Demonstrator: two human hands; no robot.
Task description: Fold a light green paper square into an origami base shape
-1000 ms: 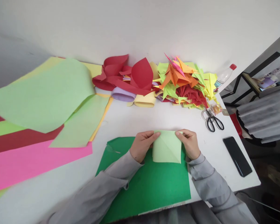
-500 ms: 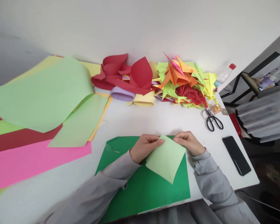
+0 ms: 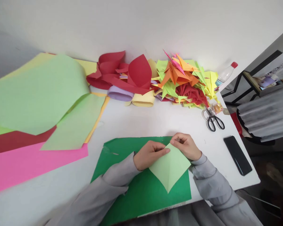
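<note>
Between my hands is a light green sheet of paper, turned like a diamond with one corner pointing at me and a crease down its middle. My left hand pinches its upper left edge, thumb on top. At the far corner, my right hand grips the paper between thumb and fingers. The fingers under the sheet are partly hidden. Beneath it lies a dark green sheet on the white table.
Folded paper pieces in several colours are heaped by the wall, beside curled red paper. Scissors, a phone and a bottle are on the right. Large light green paper and pink paper cover the left.
The light green paper has turned so its near corner points more directly at me. My right hand has moved left to its far corner, close to my left fingertips. The view shifted slightly.
</note>
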